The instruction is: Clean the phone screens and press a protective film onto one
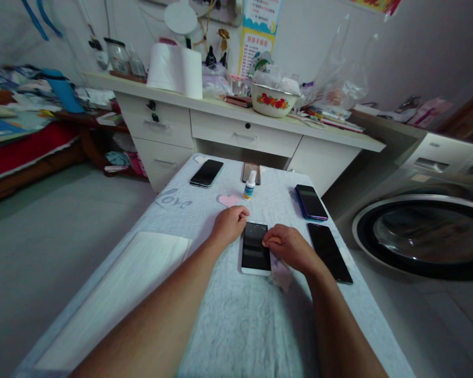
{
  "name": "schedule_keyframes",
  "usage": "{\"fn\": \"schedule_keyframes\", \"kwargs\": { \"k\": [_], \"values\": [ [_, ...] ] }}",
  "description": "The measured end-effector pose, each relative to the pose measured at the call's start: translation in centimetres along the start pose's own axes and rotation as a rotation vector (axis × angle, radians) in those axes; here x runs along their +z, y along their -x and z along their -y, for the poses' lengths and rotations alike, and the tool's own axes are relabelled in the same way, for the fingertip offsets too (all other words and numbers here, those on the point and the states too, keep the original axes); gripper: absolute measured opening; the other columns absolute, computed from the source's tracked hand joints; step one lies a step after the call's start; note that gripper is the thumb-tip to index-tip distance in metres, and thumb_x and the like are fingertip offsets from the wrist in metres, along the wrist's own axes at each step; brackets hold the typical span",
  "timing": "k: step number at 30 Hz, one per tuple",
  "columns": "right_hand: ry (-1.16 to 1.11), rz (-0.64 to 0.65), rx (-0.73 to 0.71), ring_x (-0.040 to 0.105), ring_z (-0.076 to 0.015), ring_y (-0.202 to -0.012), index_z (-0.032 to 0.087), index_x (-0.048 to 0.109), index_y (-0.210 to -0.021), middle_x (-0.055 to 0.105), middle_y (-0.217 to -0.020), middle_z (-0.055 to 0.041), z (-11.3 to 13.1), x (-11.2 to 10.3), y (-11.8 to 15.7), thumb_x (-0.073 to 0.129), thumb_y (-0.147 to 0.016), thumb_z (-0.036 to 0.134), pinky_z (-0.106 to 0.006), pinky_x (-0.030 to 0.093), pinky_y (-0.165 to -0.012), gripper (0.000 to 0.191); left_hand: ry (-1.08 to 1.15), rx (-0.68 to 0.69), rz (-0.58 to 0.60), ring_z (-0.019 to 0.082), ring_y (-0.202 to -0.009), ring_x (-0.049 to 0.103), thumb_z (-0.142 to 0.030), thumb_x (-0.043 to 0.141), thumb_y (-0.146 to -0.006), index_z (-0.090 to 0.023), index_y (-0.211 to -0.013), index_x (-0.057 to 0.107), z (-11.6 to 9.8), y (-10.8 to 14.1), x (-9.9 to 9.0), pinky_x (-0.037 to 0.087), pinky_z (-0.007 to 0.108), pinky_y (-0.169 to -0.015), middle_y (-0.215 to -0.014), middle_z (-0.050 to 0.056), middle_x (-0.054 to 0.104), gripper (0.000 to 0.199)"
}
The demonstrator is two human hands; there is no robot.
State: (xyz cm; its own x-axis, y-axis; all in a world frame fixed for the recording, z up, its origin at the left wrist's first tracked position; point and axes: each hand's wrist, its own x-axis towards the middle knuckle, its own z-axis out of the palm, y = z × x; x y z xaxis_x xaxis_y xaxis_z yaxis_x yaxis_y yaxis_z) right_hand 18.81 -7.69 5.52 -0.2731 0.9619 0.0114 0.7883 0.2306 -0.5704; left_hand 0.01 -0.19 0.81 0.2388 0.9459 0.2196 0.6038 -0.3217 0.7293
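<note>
A white-framed smartphone [256, 252] lies screen up on the cloth-covered table, with marks near the top of its dark screen. My left hand [229, 224] is closed at the phone's upper left edge; what its curled fingers hold, if anything, is hidden. Over the right side of the screen, my right hand [289, 245] is closed in a pinch, and I cannot make out what is in it. A small white spray bottle [249, 186] with a blue and yellow label stands upright beyond the phone. Behind the bottle lies a brownish phone-shaped item [245, 171].
A black phone [207, 173] lies at the far left. On the right are a purple-edged phone [311, 202] and a large dark phone [330, 253]. White sheets [142, 273] lie left. Beyond stand a drawer desk [216, 128] and a washing machine [421, 210].
</note>
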Motion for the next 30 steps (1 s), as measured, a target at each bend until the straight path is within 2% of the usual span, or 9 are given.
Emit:
{"fn": "schedule_keyframes", "kwargs": {
  "k": [3,5,12,20,24,30],
  "values": [
    [0.083,-0.069,0.011,0.061,-0.0155,-0.076,0.018,0.072,-0.082,0.068,-0.081,-0.0032,0.1,0.3,-0.3,0.060,-0.083,0.015,-0.024,0.040,-0.068,0.012,-0.001,-0.004,0.001,0.014,-0.072,0.062,-0.012,0.054,-0.079,-0.018,-0.090,0.069,0.0,0.0,0.0,0.043,0.023,-0.065,-0.079,0.001,0.070,0.020],
    [0.109,-0.072,-0.003,0.060,-0.0153,-0.076,0.018,0.072,-0.082,0.067,-0.081,-0.0033,0.3,0.5,-0.4,0.060,-0.084,0.014,-0.024,0.039,-0.068,0.013,-0.004,-0.003,0.003,0.014,-0.072,0.061,-0.012,0.054,-0.079,-0.018,-0.090,0.069,0.0,0.0,0.0,0.043,0.023,-0.065,-0.078,0.001,0.070,0.020],
    [0.043,0.031,-0.111,0.059,-0.0139,-0.075,0.018,0.071,-0.077,0.066,-0.079,-0.0018,1.8,0.7,-0.1,0.059,-0.080,0.004,-0.023,0.040,-0.068,0.019,0.006,0.007,0.005,0.014,-0.073,0.062,-0.012,0.054,-0.079,-0.018,-0.089,0.069,0.0,-0.1,0.0,0.044,0.023,-0.066,-0.079,0.001,0.070,0.020],
    [-0.001,0.070,-0.220,0.060,-0.0141,-0.078,0.018,0.072,-0.077,0.067,-0.080,-0.0014,3.0,1.2,0.1,0.063,-0.080,0.003,-0.023,0.042,-0.074,0.017,-0.002,-0.011,0.015,0.014,-0.073,0.062,-0.012,0.054,-0.079,-0.018,-0.090,0.070,-0.2,0.0,-0.2,0.045,0.024,-0.067,-0.079,0.001,0.071,0.020],
    [0.031,0.048,-0.174,0.060,-0.0145,-0.078,0.018,0.072,-0.079,0.068,-0.081,-0.0024,2.5,1.3,-0.2,0.060,-0.082,0.004,-0.024,0.042,-0.073,0.019,0.002,-0.014,0.020,0.014,-0.073,0.062,-0.012,0.054,-0.080,-0.018,-0.090,0.070,-0.1,0.0,-0.1,0.045,0.023,-0.067,-0.079,0.001,0.071,0.020],
    [0.217,-0.098,-0.020,0.059,-0.0175,-0.085,0.018,0.073,-0.087,0.066,-0.088,-0.0059,1.2,1.6,-0.8,0.059,-0.087,0.012,-0.027,0.040,-0.078,0.016,0.009,0.001,0.012,0.014,-0.074,0.063,-0.012,0.054,-0.080,-0.018,-0.091,0.069,0.2,-0.1,0.1,0.045,0.023,-0.067,-0.080,0.001,0.071,0.020]
  ]
}}
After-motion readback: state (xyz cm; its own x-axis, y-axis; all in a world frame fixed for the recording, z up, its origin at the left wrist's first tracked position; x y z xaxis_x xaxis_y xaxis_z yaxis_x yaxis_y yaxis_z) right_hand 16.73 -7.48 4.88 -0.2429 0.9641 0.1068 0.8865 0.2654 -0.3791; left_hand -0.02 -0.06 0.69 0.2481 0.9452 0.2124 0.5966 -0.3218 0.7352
